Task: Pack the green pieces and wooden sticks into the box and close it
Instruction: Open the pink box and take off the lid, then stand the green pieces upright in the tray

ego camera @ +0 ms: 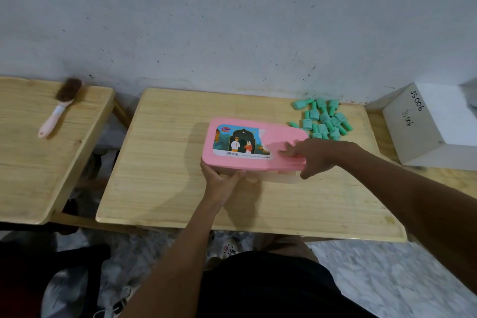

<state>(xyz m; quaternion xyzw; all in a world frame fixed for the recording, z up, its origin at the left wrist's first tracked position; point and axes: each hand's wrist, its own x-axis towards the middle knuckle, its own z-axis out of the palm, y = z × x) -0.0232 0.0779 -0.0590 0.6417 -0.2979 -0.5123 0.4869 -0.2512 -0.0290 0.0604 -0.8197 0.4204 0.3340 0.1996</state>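
A box with a pink lid [273,134] and a colourful sticker rests on the middle wooden table [165,162]. My left hand [222,181] grips the box's near left corner from below. My right hand [315,155] lies on the lid's right end, fingers on top and thumb at the near edge. The lid covers the box, so its contents are hidden. A pile of several green pieces [322,117] lies on the table just behind the box's right end. No wooden sticks are in view.
A white box marked JS006 [436,124] stands at the far right. A second wooden table [31,162] at the left carries a brush with a pink handle [60,106]. A grey wall runs behind both tables.
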